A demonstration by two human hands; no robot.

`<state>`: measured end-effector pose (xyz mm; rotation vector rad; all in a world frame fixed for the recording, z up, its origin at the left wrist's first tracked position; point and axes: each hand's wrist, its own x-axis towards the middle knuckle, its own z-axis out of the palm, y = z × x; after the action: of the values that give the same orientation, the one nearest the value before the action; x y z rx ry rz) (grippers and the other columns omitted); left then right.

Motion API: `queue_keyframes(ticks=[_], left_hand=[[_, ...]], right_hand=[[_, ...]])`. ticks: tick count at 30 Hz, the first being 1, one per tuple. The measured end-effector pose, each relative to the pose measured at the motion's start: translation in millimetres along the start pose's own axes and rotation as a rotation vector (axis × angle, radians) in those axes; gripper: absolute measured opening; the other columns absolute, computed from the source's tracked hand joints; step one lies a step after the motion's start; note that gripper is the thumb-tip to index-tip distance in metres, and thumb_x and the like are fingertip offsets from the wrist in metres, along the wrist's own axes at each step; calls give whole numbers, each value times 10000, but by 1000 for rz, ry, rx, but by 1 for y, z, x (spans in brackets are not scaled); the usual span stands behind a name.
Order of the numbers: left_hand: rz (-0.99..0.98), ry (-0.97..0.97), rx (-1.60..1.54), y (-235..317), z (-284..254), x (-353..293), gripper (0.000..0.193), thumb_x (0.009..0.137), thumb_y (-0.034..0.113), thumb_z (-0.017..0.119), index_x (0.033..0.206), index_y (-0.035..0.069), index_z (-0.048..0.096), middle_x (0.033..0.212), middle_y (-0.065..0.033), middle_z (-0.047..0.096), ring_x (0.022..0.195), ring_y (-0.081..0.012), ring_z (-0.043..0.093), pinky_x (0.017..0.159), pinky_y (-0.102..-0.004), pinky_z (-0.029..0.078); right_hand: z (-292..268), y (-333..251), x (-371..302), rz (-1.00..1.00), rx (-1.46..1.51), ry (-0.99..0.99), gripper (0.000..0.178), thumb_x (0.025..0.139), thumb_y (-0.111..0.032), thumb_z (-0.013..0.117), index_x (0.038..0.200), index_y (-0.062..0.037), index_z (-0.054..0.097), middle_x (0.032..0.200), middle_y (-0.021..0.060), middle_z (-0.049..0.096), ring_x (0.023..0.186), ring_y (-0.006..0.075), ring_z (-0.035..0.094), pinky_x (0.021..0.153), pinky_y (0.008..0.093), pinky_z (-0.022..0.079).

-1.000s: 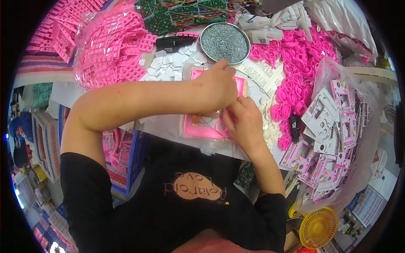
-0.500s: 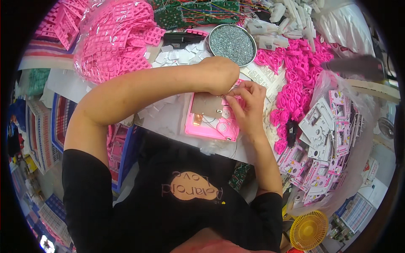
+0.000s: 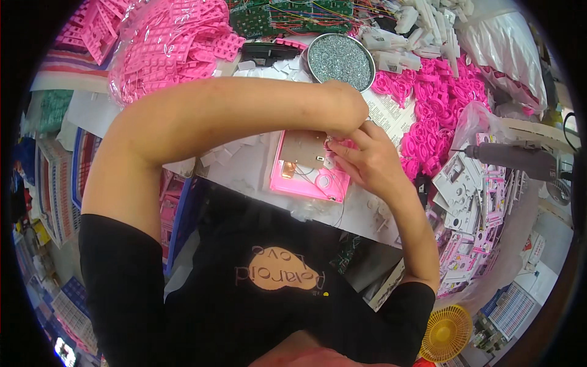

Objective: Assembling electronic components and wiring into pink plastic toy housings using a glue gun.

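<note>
A glossy, boxy pink case [image 3: 307, 190] lies flat. At its far corner, left hand [image 3: 347, 109] bends, fingers hidden; right hand [image 3: 374, 156] half-curls, hold unclear.

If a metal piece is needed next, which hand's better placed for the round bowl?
Left, probably: the left hand appears right by the bowl's near rim. The right hand sits farther off, at the pink housing's edge.

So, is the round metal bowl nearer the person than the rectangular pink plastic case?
No, the bowl sits beyond the case, farther away.
</note>
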<state>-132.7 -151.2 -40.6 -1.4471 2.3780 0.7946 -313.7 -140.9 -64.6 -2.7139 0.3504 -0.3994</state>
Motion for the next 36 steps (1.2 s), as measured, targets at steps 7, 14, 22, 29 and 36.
queue_keyframes(ticks=[7,14,22,29,36], left_hand=[[98,-95,-67,-15,19,21,161,735,120,750,871,37,772,883,-184,741,827,-353,729,683,-469,580],[210,181,41,-12,26,-12,176,793,116,675,933,20,720,815,-184,715,794,-363,721,700,-431,579],[126,462,-491,-42,32,-41,168,852,126,635,972,19,686,809,-159,703,766,-327,705,666,-416,534],[-116,888,-355,-72,54,-51,162,847,173,669,938,39,680,842,-129,684,780,-318,670,706,-404,526],[247,929,-72,-50,58,-41,137,778,214,755,869,118,720,954,-68,660,898,-238,641,883,-430,451]], right_hand=[[6,-1,0,72,29,-6,178,755,-101,762,932,-91,763,1070,62,642,990,279,600,818,414,493],[22,-27,-10,300,78,151,216,768,-84,738,978,-37,726,1043,87,628,941,289,589,802,409,487],[31,-36,-4,281,-144,144,310,775,-92,721,1080,-53,683,1014,82,596,957,287,567,779,420,466],[14,-29,3,323,-11,47,304,756,-101,713,1057,-63,686,1005,93,607,959,304,566,792,429,484],[23,-24,1,278,-39,118,298,752,-102,724,1046,-70,691,979,89,609,940,304,568,778,427,488]])
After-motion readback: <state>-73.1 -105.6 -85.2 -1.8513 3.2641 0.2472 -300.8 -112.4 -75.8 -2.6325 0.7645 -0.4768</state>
